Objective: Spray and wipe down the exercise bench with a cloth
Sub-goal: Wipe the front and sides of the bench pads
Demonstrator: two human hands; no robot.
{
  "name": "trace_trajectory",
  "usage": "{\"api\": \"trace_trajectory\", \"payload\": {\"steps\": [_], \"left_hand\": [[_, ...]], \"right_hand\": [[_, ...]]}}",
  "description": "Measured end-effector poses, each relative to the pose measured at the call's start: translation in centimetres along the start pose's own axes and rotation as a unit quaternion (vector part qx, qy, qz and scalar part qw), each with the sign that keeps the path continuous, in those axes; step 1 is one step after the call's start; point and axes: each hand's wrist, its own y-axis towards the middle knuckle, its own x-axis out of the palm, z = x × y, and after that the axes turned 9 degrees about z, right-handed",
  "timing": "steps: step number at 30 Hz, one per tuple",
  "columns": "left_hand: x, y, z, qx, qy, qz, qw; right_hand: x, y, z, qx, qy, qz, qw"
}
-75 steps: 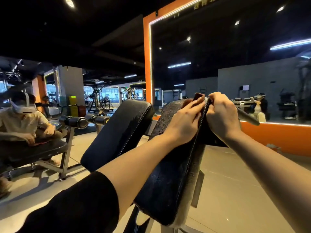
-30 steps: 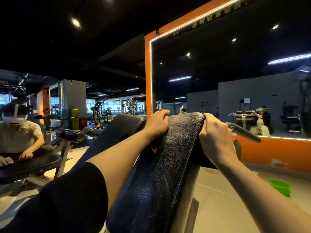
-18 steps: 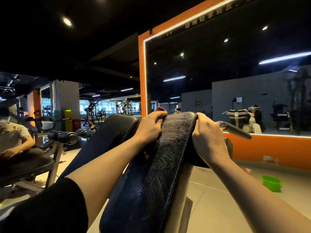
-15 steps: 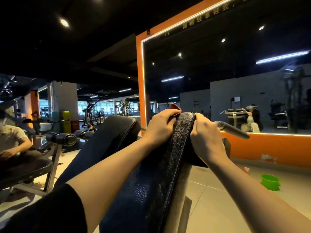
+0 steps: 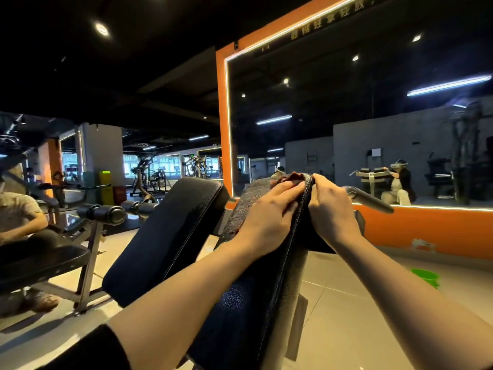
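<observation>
Your left hand [image 5: 269, 209] lay palm-down on the black padded surface [image 5: 250, 289], fingers stretched forward and pressing the reddish-brown cloth [image 5: 289, 177] against the pad's far end, just ahead of your fingertips. Your right hand [image 5: 332, 206] sat right beside it, fingers curled over the pad's right edge and gripping it, thumb side touching the cloth's corner. Both forearms reached forward and upward along the tilted pad. A grey handle [image 5: 370, 199] stuck out just beyond your right hand; a green bucket [image 5: 426, 276] stood on the floor, well below and to its right.
</observation>
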Motion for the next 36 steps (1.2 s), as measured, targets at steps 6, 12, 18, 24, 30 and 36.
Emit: {"api": "trace_trajectory", "payload": {"steps": [6, 12, 18, 24, 30, 36], "left_hand": [[-2.8, -4.1, -5.6, -0.138, 0.025, 0.040, 0.989], [-1.6, -5.8, 0.5, -0.035, 0.000, 0.013, 0.999], [-4.2, -9.3, -5.0, -0.183, 0.015, 0.057, 0.981], [-3.1, -11.8, 1.5, -0.030, -0.001, 0.015, 0.999], [-6.2, -15.6, -6.5, -0.297, 0.035, 0.037, 0.954], [-4.5, -16.9, 1.2, -0.053, -0.016, 0.039, 0.998]], "right_hand": [[-1.7, -3.6, -1.5, 0.035, -0.005, -0.015, 0.999], [-0.7, -7.9, -3.1, 0.073, 0.045, -0.002, 0.996], [0.2, -10.4, -3.6, 0.091, 0.061, -0.015, 0.994], [0.2, -11.1, -3.7, 0.093, 0.049, -0.027, 0.994], [0.3, -12.7, -3.8, 0.098, 0.060, -0.032, 0.993], [0.5, -12.9, -4.1, 0.099, 0.058, -0.019, 0.993]]}}
